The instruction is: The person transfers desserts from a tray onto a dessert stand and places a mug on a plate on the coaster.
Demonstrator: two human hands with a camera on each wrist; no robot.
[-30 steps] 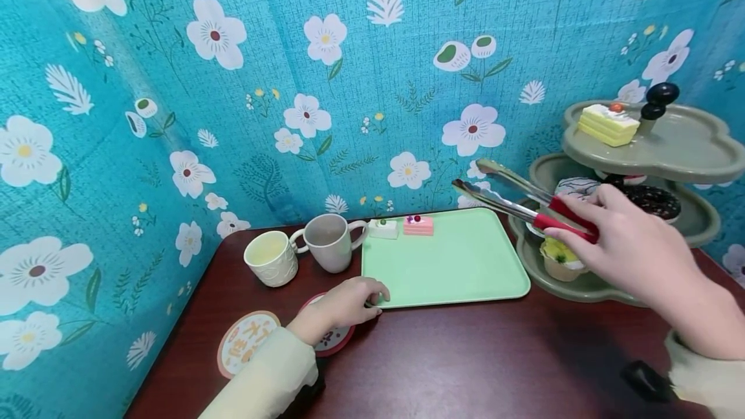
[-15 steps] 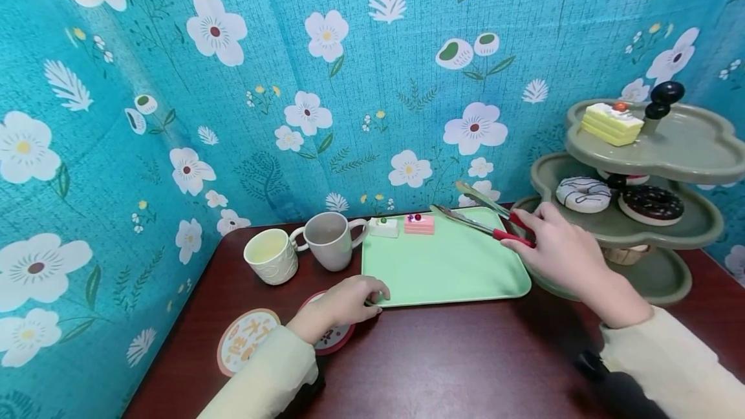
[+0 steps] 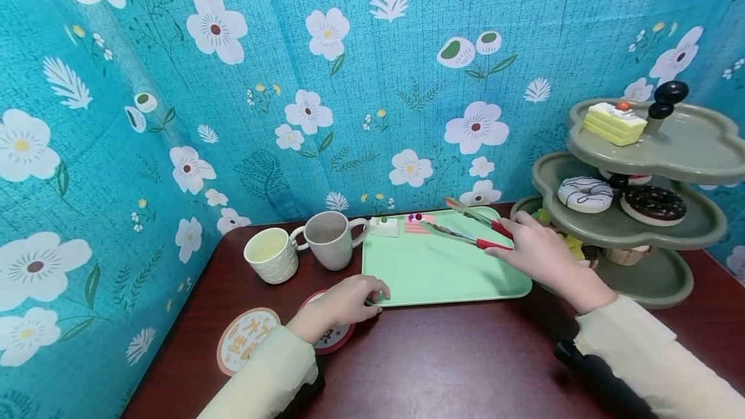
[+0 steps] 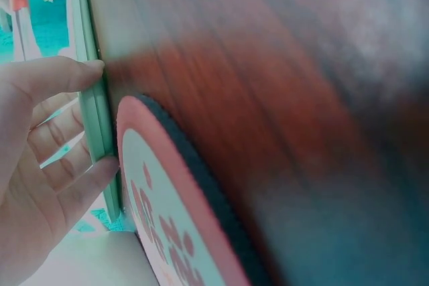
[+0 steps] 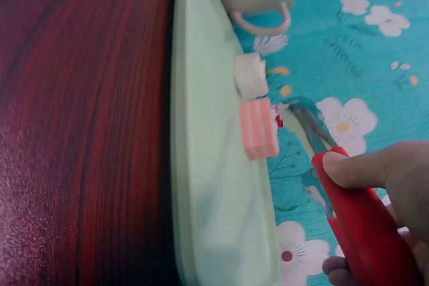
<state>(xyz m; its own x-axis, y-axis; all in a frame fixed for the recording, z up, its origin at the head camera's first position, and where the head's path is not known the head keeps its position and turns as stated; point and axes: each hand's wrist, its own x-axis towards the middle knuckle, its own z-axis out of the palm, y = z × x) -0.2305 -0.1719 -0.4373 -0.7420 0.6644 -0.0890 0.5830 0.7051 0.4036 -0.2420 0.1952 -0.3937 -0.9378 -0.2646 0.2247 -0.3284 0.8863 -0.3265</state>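
My right hand (image 3: pixel 538 247) grips the red handles of a pair of metal tongs (image 3: pixel 460 235). The tongs' arms are spread. Their lower tip is by the pink cake slice (image 5: pixel 259 128), which lies on a green tray (image 3: pixel 448 277). A white cake slice (image 3: pixel 384 227) sits left of the pink one. At the tray's near left corner, my left hand (image 3: pixel 349 299) holds the rim (image 4: pixel 94 112), with the thumb outside and other fingers over the inner side. A red-edged round coaster (image 4: pixel 144 165) lies partly under that hand.
A grey two-handled mug (image 3: pixel 328 241) and a cream cup (image 3: pixel 271 256) stand left of the tray. Another coaster (image 3: pixel 247 341) lies in front. On the right, a tiered stand (image 3: pixel 687 147) bears a yellow cake slice (image 3: pixel 614 123), a white doughnut (image 3: pixel 584 194) and a dark doughnut (image 3: pixel 653 204).
My right hand has carried the tongs left from the tiered stand to above the tray, near the pink cake slice. My left hand has stayed at the tray corner.
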